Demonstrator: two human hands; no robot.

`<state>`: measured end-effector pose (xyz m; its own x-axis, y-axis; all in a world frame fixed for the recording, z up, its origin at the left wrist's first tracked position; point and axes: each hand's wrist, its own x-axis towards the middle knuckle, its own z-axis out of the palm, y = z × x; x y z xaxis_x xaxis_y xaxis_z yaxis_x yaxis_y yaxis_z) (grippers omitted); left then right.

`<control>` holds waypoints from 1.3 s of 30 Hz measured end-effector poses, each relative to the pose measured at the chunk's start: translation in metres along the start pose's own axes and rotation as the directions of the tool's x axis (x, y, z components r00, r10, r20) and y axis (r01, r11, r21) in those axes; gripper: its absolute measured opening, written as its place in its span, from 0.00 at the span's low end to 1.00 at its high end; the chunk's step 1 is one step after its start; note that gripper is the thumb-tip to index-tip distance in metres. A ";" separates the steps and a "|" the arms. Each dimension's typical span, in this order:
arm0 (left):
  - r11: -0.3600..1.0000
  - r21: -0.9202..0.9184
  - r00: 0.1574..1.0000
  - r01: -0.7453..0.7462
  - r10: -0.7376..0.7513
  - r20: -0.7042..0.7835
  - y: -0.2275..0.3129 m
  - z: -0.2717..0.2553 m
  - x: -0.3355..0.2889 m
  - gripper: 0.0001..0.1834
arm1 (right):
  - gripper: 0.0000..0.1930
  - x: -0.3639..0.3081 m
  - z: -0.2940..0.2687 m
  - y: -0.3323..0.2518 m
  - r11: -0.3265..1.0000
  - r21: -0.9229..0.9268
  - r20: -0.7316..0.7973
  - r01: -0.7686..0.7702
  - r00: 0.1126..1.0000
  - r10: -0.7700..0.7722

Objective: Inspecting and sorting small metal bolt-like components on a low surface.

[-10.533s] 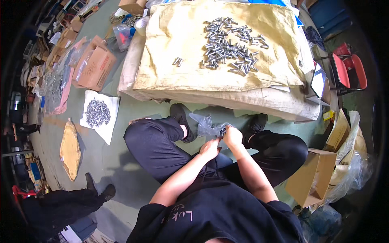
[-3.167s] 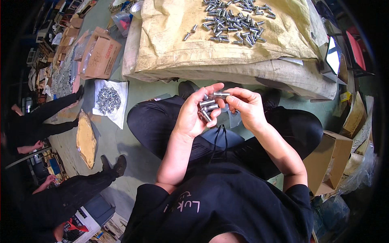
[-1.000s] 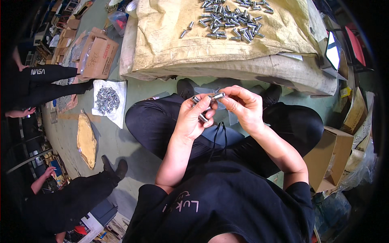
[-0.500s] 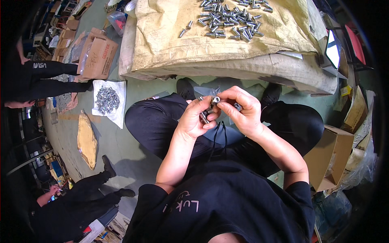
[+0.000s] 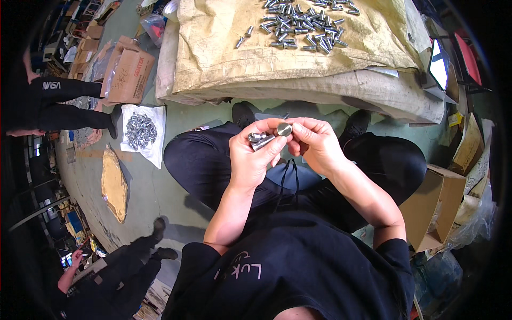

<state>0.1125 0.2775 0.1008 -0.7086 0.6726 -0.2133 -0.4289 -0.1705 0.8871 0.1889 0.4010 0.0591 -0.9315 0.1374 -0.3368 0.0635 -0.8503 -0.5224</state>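
Note:
My left hand (image 5: 247,166) is closed around several shiny metal bolts (image 5: 261,143), which stick out between thumb and fingers. One bolt with a flat round head (image 5: 285,129) is between my two hands, its face turned up. The thumb and fingers of my right hand (image 5: 319,144) pinch that bolt from the right, and my left fingertips touch it too. Its shank is hidden behind the fingers. Beyond my hands, a pile of similar metal bolts (image 5: 304,28) lies on a yellowish woven cloth (image 5: 213,58).
Left on the floor lie a white bag with small metal parts (image 5: 128,114) and a flat cardboard piece (image 5: 113,184). A cardboard box (image 5: 128,74) stands behind them; another box (image 5: 437,208) is at my right. Two people in dark clothes (image 5: 58,109) stand at the left.
The bolt between my hands has turned so its flat round face shows. My left hand has rolled, bringing its other bolts to the top. The lower-left person has shifted.

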 end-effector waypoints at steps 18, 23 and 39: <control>0.942 0.320 0.994 -0.105 0.105 0.018 0.002 0.013 -0.010 0.08 | 0.12 0.001 -0.003 0.000 0.965 0.192 0.141 -0.178 0.978 0.153; 0.976 0.210 0.998 -0.066 0.062 0.025 0.004 0.013 -0.008 0.08 | 0.11 0.001 -0.001 0.000 0.978 0.151 0.062 -0.141 0.989 0.133; 0.970 -0.193 0.982 0.146 -0.166 -0.093 -0.014 -0.016 -0.005 0.13 | 0.07 -0.002 0.004 -0.001 0.718 -0.525 0.116 0.456 0.875 -0.470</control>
<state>0.1129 0.2653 0.0823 -0.6768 0.6213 -0.3949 -0.6275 -0.2062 0.7508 0.1896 0.3993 0.0635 -0.8863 0.4613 0.0419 -0.1908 -0.2813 -0.9405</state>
